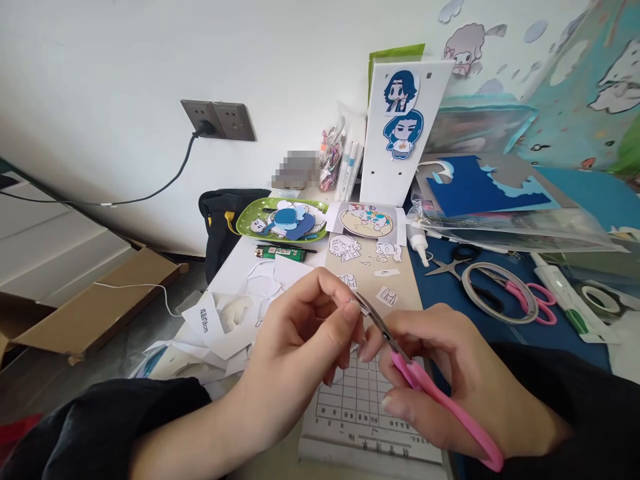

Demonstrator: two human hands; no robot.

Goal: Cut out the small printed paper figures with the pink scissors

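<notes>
My right hand [450,373] is closed around small pink-handled scissors [425,383], whose metal blades point up and left. My left hand [305,333] pinches its thumb and fingers together right at the blade tips; whatever it holds is too small to make out. Both hands hover over a white gridded cutting mat [365,413] on the desk. Beyond them lie small cut-out cartoon paper pieces [387,295] on a tan sheet.
A green plate [250,217] with blue and white cut-outs sits at the back, with a white stand [400,133] bearing two character stickers. Paper scraps [225,320] lie to the left. Larger scissors [535,300], a tape ring [495,293] and a glue bottle [417,243] lie on the right.
</notes>
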